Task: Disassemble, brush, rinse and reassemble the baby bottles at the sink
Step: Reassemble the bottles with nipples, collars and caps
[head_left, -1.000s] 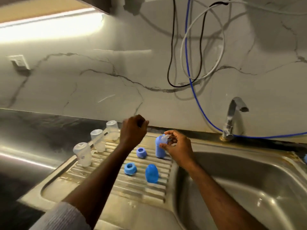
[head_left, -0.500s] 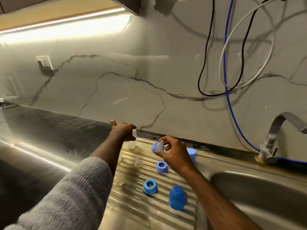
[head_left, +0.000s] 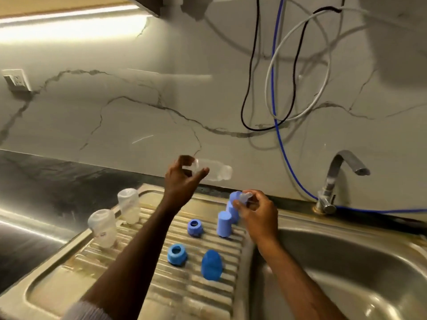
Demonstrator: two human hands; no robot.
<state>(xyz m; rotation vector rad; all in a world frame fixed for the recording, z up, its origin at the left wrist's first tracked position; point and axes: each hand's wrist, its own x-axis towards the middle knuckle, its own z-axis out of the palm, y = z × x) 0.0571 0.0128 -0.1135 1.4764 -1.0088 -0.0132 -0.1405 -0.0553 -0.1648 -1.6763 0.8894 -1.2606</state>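
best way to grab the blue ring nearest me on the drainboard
Come straight down on the nearest blue ring and take a grip across its outer wall from opposite sides. It lies flat on the ribbed drainboard with its opening up, apart from the blue cap to its right, so the sides are free. Both hands are busy now.

The clear bottle (head_left: 213,172) near the frame's centre is smeared by motion, and the left hand (head_left: 182,181) covers its one end. In the right hand (head_left: 256,211), the ring and teat (head_left: 240,197) are too small and blurred to separate. The sink bowl (head_left: 346,273) runs off the lower right edge. The cables (head_left: 272,88) leave the top edge. A sleeve (head_left: 85,311) is cut off at the bottom.
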